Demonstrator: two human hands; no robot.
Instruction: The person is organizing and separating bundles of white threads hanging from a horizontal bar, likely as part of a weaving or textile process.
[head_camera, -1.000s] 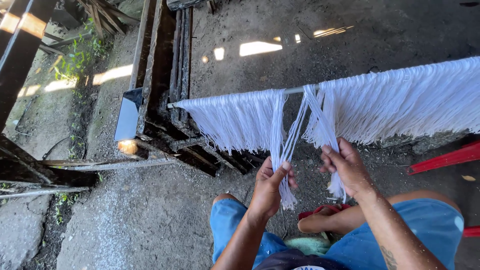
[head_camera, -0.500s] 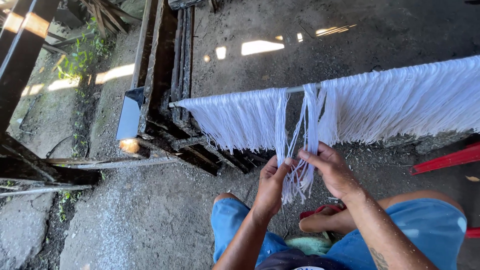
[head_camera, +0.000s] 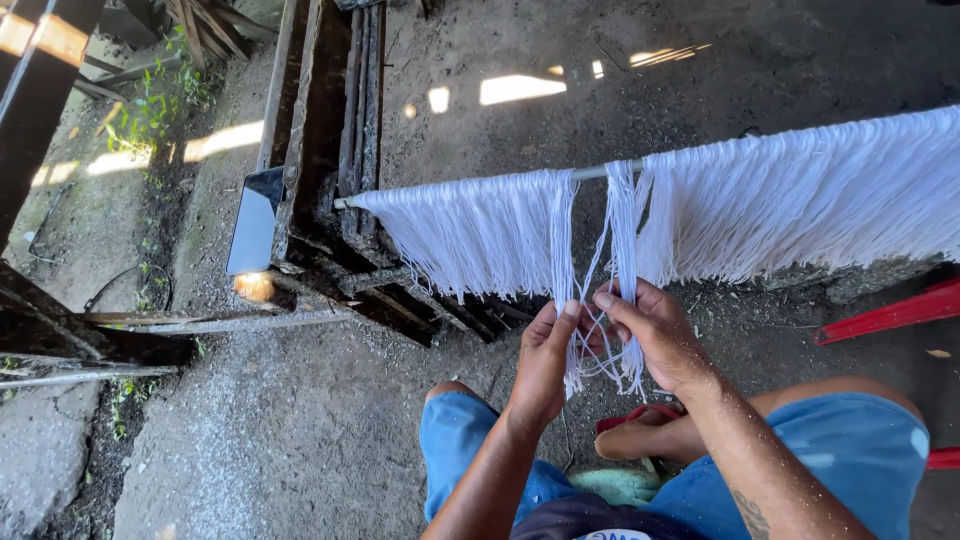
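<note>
A horizontal rod (head_camera: 592, 172) carries a long fringe of white cords (head_camera: 780, 195) that hang down in front of me. My left hand (head_camera: 545, 360) pinches a thin bunch of cords below the rod. My right hand (head_camera: 650, 335) grips a neighbouring bunch of white cords (head_camera: 620, 230), and the two bunches cross between my hands. Both hands are close together, fingers closed on the strands. I sit with my knees in blue shorts (head_camera: 850, 450) below the fringe.
A dark wooden frame of slats (head_camera: 330, 150) stands at the left end of the rod. A phone (head_camera: 254, 220) leans against it. A red bar (head_camera: 890, 315) lies at the right. Planks and weeds sit at the left over concrete ground (head_camera: 280, 430).
My right hand has moved left and down to meet my left hand. The two separated cord bunches, spread apart before, are now drawn together and crossed between my fingers.
</note>
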